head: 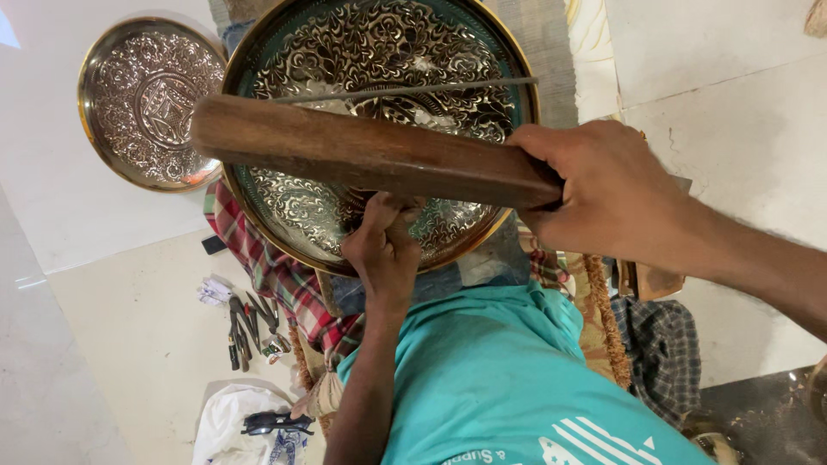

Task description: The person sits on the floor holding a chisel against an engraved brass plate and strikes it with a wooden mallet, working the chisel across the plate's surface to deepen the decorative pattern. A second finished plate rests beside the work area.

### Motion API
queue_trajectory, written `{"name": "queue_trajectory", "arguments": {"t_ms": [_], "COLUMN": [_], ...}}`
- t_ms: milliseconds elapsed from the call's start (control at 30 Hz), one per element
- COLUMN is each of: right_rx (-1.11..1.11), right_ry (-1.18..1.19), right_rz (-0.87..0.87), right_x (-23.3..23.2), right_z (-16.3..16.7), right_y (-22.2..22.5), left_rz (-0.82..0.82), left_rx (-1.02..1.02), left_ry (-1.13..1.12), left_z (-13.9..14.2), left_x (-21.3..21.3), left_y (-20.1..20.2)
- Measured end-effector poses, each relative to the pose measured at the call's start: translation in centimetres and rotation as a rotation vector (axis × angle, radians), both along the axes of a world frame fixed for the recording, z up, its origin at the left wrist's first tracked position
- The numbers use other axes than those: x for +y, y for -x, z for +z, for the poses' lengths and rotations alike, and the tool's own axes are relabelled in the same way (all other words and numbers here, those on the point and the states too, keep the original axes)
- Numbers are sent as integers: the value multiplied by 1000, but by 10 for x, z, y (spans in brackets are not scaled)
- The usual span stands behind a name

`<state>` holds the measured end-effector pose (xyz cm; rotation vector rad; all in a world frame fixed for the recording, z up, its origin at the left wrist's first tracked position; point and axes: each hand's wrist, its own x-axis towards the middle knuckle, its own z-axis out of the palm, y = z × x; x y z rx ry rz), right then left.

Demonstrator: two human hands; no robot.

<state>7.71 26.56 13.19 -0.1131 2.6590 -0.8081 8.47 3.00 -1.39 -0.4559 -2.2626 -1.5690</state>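
- Two round engraved brass trays: the large one (379, 129) rests on the lap, the smaller one (151, 102) lies on the pale stone floor (129, 344).
- Right hand (612, 194) is clamped on one dark wooden mallet (362, 151) above the large tray.
- Left hand (383, 250) is pinched together on a small tool against the tray.
- Several metal punches (250, 323) lie on the floor.

The person wears a short-sleeved turquoise T-shirt (500, 379), smooth and plain over most of its cloth, with white printed stripes and lettering low on the front, below and to the right of the left hand (383, 250). Both forearms are bare from the elbow down; no sleeve, watch, bracelet or ring shows on either. The right hand (603, 194) and its wrist are likewise bare, without glove or band. Below the left hand, the shirt's sleeve edge meets the upper arm.
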Motion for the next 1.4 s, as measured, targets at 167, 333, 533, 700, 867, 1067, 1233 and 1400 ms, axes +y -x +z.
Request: {"name": "queue_trajectory", "arguments": {"t_ms": [167, 333, 533, 700, 867, 1067, 1233, 1400], "right_rx": [152, 205, 119, 186, 181, 182, 202, 253], "right_ry": [-269, -343, -159, -58, -259, -158, -30, 118], "right_rz": [154, 239, 176, 141, 155, 88, 22, 73], "right_x": [-9, -18, -19, -23, -23, -20, -16, -15], "right_z": [23, 27, 19, 10, 3, 1, 2, 10], "right_y": [9, 15, 26, 16, 11, 10, 11, 12], "left_rz": [-29, 55, 24, -18, 55, 6, -10, -36], "left_rx": [-40, -60, -86, -72, -155, -28, -36, -79], "left_ry": [-35, 30, 19, -85, 54, 27, 34, -30], "left_z": [-5, 4, 11, -1, -8, 3, 8, -4], "left_x": [-2, 3, 2, 1, -3, 0, 3, 0], "left_y": [1, 1, 0, -2, -1, 1, 2, -2]}}
